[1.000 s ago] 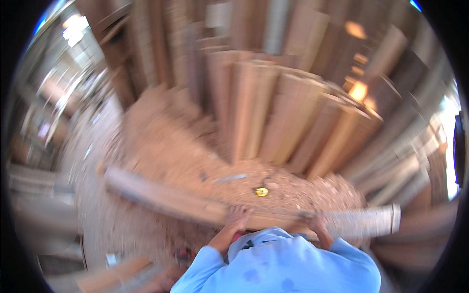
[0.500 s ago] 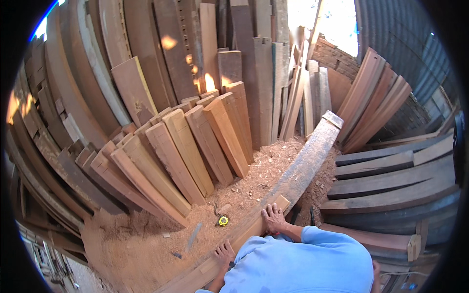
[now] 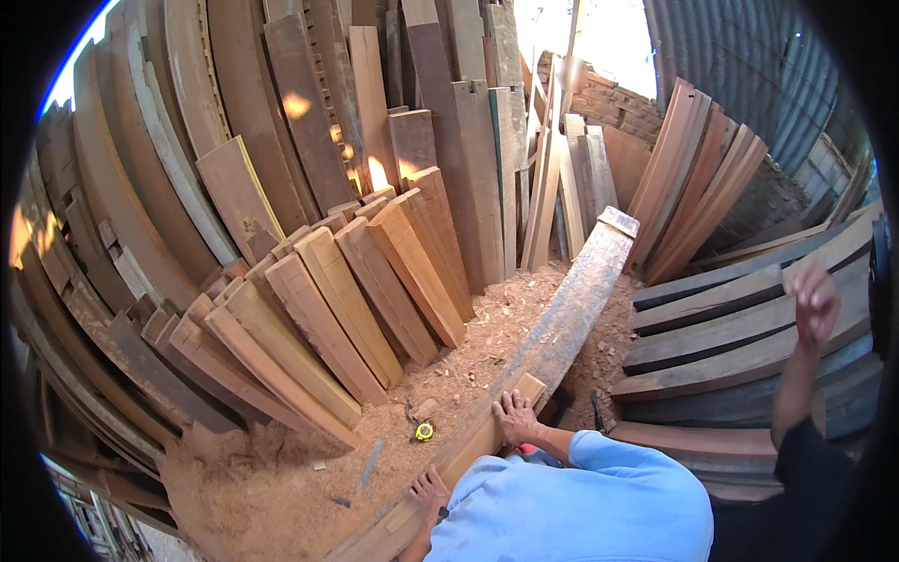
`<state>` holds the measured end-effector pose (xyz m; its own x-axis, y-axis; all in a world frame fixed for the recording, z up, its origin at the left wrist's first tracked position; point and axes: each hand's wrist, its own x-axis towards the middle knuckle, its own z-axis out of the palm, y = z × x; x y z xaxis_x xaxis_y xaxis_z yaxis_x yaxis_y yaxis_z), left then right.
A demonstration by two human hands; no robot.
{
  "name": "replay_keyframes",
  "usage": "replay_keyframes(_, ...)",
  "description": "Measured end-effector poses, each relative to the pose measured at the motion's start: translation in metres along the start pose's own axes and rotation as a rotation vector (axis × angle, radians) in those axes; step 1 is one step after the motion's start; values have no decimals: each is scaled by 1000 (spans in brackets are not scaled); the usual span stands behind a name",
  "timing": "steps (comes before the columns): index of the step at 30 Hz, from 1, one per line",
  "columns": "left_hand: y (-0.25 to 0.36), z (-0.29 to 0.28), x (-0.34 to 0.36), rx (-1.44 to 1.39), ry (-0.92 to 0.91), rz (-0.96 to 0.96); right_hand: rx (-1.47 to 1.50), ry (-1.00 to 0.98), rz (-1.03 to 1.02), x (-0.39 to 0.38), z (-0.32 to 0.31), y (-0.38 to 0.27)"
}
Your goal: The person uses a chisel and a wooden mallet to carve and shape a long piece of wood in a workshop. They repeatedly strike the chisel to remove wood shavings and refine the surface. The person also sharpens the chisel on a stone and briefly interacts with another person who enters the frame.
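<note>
A light wooden board (image 3: 473,445) lies along a long, weathered timber beam (image 3: 573,309) that runs from lower left to upper right. My right hand (image 3: 515,417) rests on the board close to its far end, fingers spread, the blue sleeve behind it. Lower left, my left hand (image 3: 429,489) lies on the same board with fingers apart and a dark band at the wrist. Something small and red shows between my right forearm and my shirt (image 3: 571,510). At the right, another person's bare forearm and hand (image 3: 815,300) rise from a black sleeve, the hand blurred.
A yellow tape measure (image 3: 423,432) and a thin grey strip (image 3: 371,465) lie on the wood shavings (image 3: 272,487) beyond the beam. Planks (image 3: 346,318) lean in rows at left and back. Stacked timbers (image 3: 730,356) fill the right side, below corrugated sheeting (image 3: 749,66).
The other person's arm has swung up at the right; before, only a sliver of skin showed beside my shirt. My view has shifted slightly. Both my hands stay on the board.
</note>
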<state>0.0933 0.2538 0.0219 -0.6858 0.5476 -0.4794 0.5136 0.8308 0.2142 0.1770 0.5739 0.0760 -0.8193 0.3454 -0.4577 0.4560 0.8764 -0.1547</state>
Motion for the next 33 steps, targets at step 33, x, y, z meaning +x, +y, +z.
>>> replay_keyframes(33, -8, -70, -1, -566, -36, -1, 26, -503, -185, 26, -90, -39)
